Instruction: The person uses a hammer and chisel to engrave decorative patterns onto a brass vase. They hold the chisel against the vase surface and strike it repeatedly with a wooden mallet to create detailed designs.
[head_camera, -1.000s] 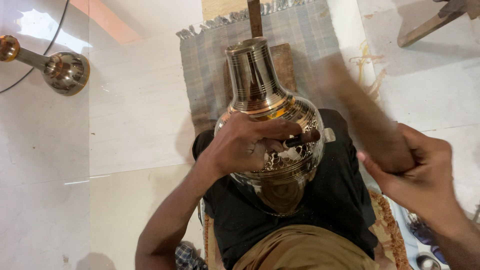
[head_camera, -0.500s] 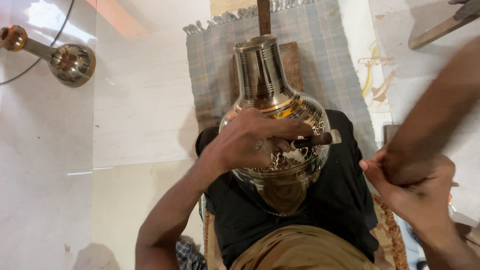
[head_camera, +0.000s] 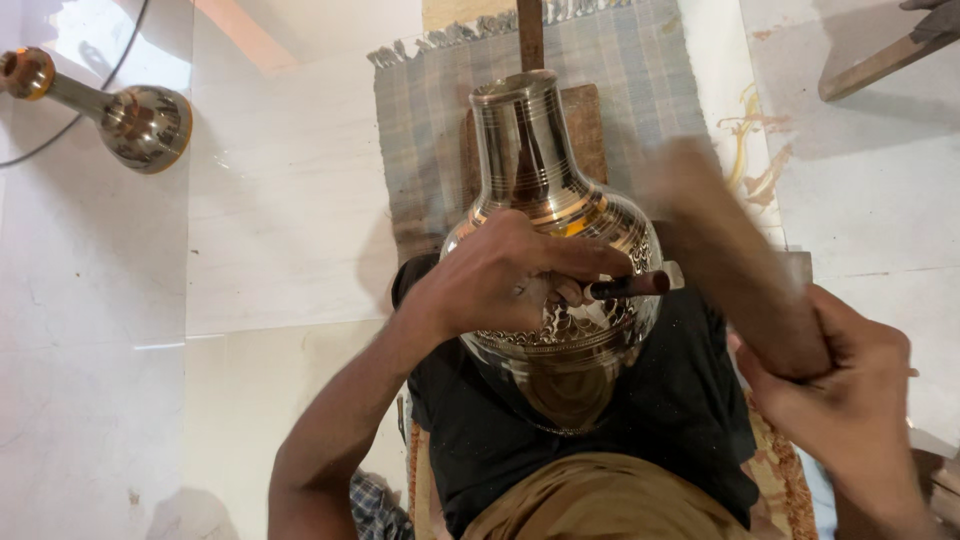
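A: Since half a second ago the wooden mallet (head_camera: 725, 265) has swung in from the right; it is now a blurred streak just above the butt of the chisel (head_camera: 628, 287), where before it was drawn back toward the right edge.

B: And the hands?

A: The right hand (head_camera: 850, 385) is wrapped tight around the mallet's lower end. The left hand (head_camera: 510, 280) has not shifted: it lies on the shoulder of the vase (head_camera: 555, 250), fingers pinched shut on the chisel, whose dark shaft pokes out to the right.

B: Where does the vase sit?

A: On the person's lap, against a black cloth (head_camera: 690, 420), neck pointing away and resting on a wooden block (head_camera: 585, 125) over a checked grey mat (head_camera: 430, 130).

B: Which step would you say this is?

A: Engraving, I'd judge, mid-blow. The next stroke calls for the chisel tip held steady on the pattern line and a light, square tap, since a glancing hit could skid across the polish.

B: Materials?

A: The vase is bright, mirror-smooth metal with a ribbed neck, a round belly and a band of fine cut pattern. A second vase (head_camera: 130, 115) lies on its side on the pale glossy tiles (head_camera: 280, 200), well apart at upper left.
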